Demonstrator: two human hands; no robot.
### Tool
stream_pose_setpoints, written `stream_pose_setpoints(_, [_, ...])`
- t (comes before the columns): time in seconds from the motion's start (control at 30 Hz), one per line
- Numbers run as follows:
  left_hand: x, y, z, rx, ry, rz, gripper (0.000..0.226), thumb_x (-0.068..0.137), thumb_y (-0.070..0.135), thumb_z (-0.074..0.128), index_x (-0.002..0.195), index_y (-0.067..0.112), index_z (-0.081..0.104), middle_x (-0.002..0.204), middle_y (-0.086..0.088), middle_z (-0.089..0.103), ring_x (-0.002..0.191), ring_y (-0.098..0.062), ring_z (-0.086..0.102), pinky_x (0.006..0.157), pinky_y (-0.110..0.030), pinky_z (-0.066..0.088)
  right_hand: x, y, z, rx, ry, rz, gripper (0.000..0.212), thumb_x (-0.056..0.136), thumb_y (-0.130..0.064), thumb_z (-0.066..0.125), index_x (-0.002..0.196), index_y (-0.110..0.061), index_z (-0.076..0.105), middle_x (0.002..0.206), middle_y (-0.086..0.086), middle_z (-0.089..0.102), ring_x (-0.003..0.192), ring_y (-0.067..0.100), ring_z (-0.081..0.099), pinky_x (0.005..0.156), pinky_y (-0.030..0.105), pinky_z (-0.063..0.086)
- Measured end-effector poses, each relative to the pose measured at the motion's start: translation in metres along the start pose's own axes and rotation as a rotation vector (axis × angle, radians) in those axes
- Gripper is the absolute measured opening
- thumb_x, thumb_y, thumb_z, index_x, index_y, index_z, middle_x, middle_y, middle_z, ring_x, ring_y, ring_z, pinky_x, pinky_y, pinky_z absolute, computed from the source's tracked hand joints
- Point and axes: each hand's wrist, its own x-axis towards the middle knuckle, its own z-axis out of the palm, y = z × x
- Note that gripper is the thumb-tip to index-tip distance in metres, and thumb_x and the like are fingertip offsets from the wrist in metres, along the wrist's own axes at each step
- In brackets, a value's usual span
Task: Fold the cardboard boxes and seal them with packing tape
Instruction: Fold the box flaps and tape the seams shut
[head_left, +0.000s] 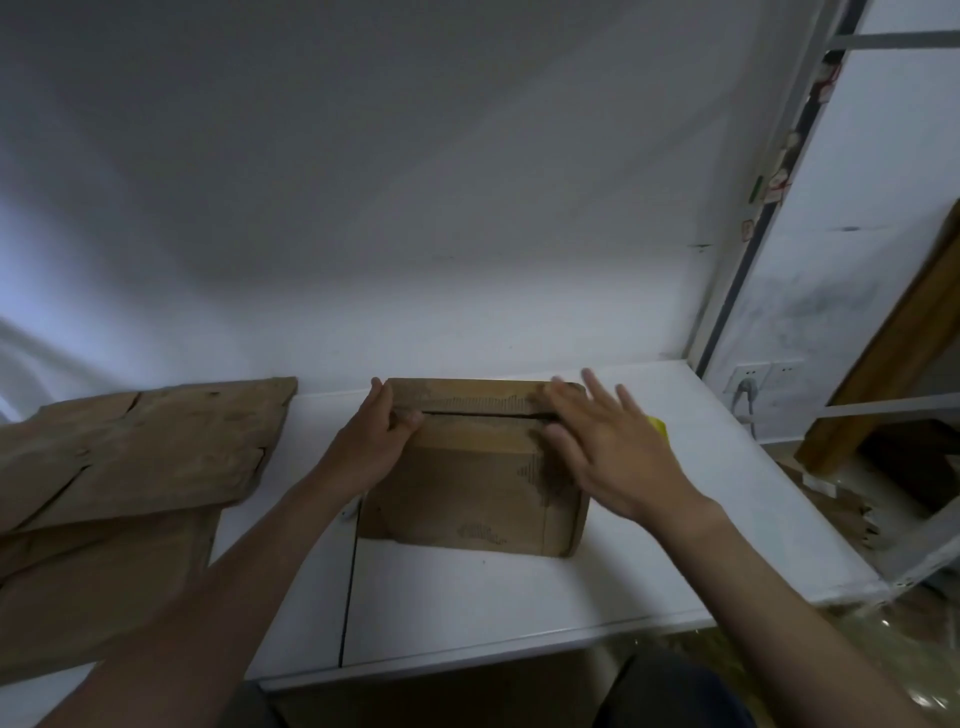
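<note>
Head view: left hand (371, 441) grips the cardboard box (467, 499) at its seam; right hand (613, 452), fingers spread, presses the flaps (467, 401), likely closing them for taping.

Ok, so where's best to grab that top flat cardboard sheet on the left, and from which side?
Likely its right edge, coming from the box side. The top cardboard sheet lies flat, so only its edges offer a pinch. That edge juts past the sheets beneath, over the white table, and is nearest the left hand.
</note>
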Motion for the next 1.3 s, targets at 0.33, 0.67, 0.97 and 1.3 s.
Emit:
stream_pose_setpoints(0.33, [0.001,-0.008,-0.003,0.064,-0.105,0.079,0.052,0.108,0.046,0.028,0.159,0.034,0.022,0.168,0.002,-0.019,0.156,-0.025,0.005,0.123,-0.046,0.019,0.032,-0.071,0.029,-0.058,-0.28,-0.087,0.097,0.08,-0.078,-0.012,0.161,-0.034,0.017,0.169,-0.013,0.008,0.157,0.021,0.0,0.126,0.047,0.002])
stream_pose_setpoints(0.67, [0.005,-0.014,-0.009,-0.318,-0.012,-0.104,0.047,0.109,0.035,0.035,0.153,0.018,0.036,0.156,-0.008,0.042,0.14,-0.026,0.042,0.114,-0.039,0.035,0.06,-0.106,0.043,-0.088,-0.341,-0.049,0.068,0.099,-0.069,0.009,0.16,-0.04,0.013,0.169,-0.015,-0.001,0.156,0.031,-0.011,0.122,0.061,-0.004])
stream_pose_setpoints(0.97, [0.004,-0.018,-0.004,-0.219,0.061,-0.054,0.04,0.106,0.037,0.033,0.137,0.023,0.053,0.132,-0.003,0.062,0.118,-0.024,0.058,0.102,-0.044,0.048,0.064,-0.08,0.017,0.034,-0.303,-0.038,0.056,0.103,-0.063,0.027,0.156,-0.044,0.029,0.168,-0.014,0.017,0.156,0.029,0.012,0.125,0.053,0.01])
stream_pose_setpoints(1.3, [0.017,0.003,-0.014,-0.371,0.057,-0.126,0.043,0.109,0.03,0.038,0.151,0.024,0.039,0.137,0.007,0.054,0.131,-0.02,0.046,0.1,-0.028,0.043,0.054,0.015,-0.012,0.049,-0.351,0.247,0.06,0.104,-0.054,0.038,0.157,-0.028,0.032,0.155,0.0,0.034,0.133,0.027,0.049,0.11,0.045,0.039])
